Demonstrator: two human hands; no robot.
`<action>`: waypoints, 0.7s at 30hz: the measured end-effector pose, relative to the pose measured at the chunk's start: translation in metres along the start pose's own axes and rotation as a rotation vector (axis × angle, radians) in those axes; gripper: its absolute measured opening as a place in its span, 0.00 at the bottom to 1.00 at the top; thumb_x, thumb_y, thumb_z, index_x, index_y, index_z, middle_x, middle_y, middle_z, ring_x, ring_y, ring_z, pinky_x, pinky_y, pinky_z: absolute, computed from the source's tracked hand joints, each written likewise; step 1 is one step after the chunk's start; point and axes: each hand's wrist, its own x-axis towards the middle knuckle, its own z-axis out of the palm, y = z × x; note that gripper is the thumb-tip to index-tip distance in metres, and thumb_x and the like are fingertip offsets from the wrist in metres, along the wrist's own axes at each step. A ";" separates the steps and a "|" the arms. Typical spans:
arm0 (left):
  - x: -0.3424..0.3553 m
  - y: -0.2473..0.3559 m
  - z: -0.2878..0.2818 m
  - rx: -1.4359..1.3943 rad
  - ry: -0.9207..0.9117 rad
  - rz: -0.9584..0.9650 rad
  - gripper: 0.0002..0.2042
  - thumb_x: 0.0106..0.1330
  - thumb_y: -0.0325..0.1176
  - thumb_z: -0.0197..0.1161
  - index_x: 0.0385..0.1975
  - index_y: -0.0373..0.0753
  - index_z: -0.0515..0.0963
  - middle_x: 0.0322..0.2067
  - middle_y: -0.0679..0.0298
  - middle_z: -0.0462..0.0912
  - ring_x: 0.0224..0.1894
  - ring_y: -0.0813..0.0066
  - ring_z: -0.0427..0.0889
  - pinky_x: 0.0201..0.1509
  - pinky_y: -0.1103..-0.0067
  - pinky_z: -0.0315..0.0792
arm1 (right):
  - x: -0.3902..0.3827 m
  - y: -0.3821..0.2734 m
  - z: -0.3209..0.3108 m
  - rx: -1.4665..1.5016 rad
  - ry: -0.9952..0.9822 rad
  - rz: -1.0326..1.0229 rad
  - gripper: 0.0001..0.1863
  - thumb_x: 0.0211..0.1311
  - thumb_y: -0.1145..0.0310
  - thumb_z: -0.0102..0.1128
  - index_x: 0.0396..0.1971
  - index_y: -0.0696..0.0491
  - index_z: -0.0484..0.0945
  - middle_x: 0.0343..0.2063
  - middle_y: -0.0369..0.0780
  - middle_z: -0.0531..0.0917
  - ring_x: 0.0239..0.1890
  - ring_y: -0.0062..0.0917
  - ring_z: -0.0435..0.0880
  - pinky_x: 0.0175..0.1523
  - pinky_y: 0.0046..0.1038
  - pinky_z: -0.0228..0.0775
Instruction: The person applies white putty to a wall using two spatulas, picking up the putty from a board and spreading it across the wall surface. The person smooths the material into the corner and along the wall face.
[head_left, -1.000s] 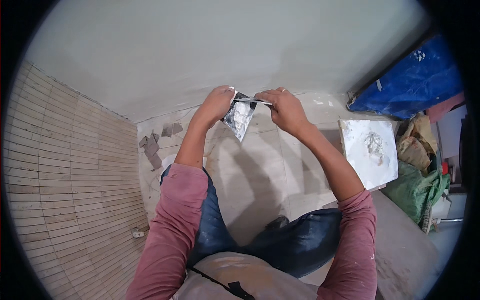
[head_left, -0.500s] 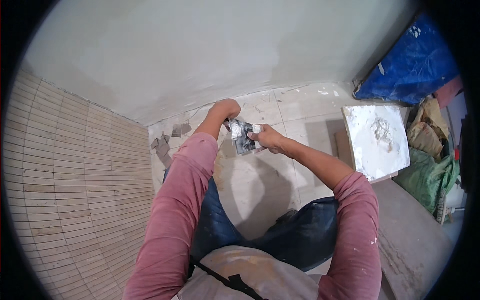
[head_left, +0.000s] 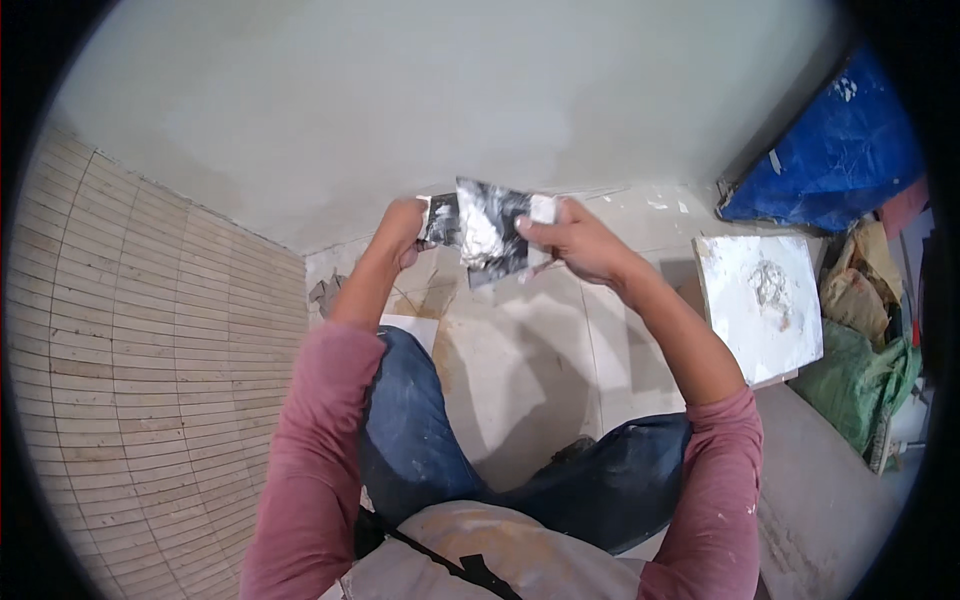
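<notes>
In front of the wall, my right hand [head_left: 592, 243] grips a broad putty knife [head_left: 512, 208], thumb pressed on its smeared metal blade. A lump of white putty [head_left: 480, 240] clings to that blade. My left hand [head_left: 402, 226] is closed around a second, smaller putty knife [head_left: 441, 216], whose blade has white smears. The two blades meet or overlap between my hands; motion blur hides whether they touch. Both handles are mostly covered by my fingers.
To the right, a white-coated square board [head_left: 745, 330] carries a mound of putty [head_left: 771, 288]. Behind it lean a blue sheet [head_left: 830, 150] and a green sack [head_left: 860, 390]. A smooth plastered wall [head_left: 330, 110] rises ahead; a strip-tiled surface [head_left: 150, 350] lies left.
Both hands have risen closer to the wall and moved apart. The left putty knife now shows beside the right one, and the white putty lump is in fuller view.
</notes>
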 end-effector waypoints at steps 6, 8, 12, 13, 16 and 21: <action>-0.080 0.003 0.021 -0.519 0.129 0.117 0.11 0.75 0.33 0.48 0.48 0.36 0.76 0.38 0.61 0.82 0.38 0.69 0.85 0.36 0.69 0.79 | -0.013 -0.051 0.051 -0.475 0.322 -0.641 0.19 0.75 0.67 0.57 0.61 0.59 0.76 0.47 0.40 0.86 0.44 0.27 0.84 0.53 0.34 0.78; -0.098 0.004 0.031 -0.651 0.100 0.094 0.11 0.76 0.33 0.49 0.49 0.37 0.74 0.42 0.60 0.82 0.40 0.69 0.84 0.38 0.68 0.79 | 0.001 -0.036 0.055 -0.708 0.384 -0.827 0.20 0.72 0.72 0.58 0.61 0.58 0.76 0.48 0.43 0.85 0.46 0.34 0.84 0.56 0.37 0.77; -0.110 0.008 0.030 -0.750 0.103 0.085 0.10 0.76 0.34 0.49 0.49 0.39 0.75 0.41 0.62 0.81 0.38 0.69 0.84 0.38 0.70 0.78 | 0.016 -0.007 0.073 -1.061 0.347 -1.023 0.30 0.60 0.83 0.59 0.65 0.53 0.73 0.58 0.49 0.79 0.57 0.50 0.78 0.64 0.44 0.70; -0.109 0.007 0.029 -0.762 0.101 0.084 0.10 0.76 0.34 0.49 0.49 0.39 0.75 0.41 0.62 0.81 0.38 0.69 0.84 0.38 0.70 0.78 | 0.017 -0.002 0.076 -1.117 0.320 -1.015 0.33 0.60 0.83 0.59 0.67 0.52 0.71 0.59 0.49 0.77 0.59 0.48 0.77 0.66 0.44 0.69; -0.104 0.002 0.030 -0.805 0.200 0.045 0.13 0.77 0.34 0.43 0.47 0.37 0.75 0.39 0.58 0.83 0.37 0.66 0.85 0.34 0.68 0.79 | 0.018 0.008 0.070 -1.192 0.327 -0.913 0.35 0.59 0.83 0.57 0.69 0.51 0.68 0.61 0.49 0.75 0.61 0.48 0.75 0.66 0.44 0.69; -0.077 -0.014 -0.003 -0.871 0.242 0.153 0.11 0.77 0.34 0.45 0.47 0.39 0.76 0.39 0.60 0.83 0.38 0.67 0.85 0.39 0.71 0.80 | 0.025 0.020 0.052 -1.256 0.378 -0.827 0.32 0.61 0.80 0.62 0.67 0.51 0.71 0.60 0.50 0.77 0.57 0.52 0.78 0.57 0.44 0.74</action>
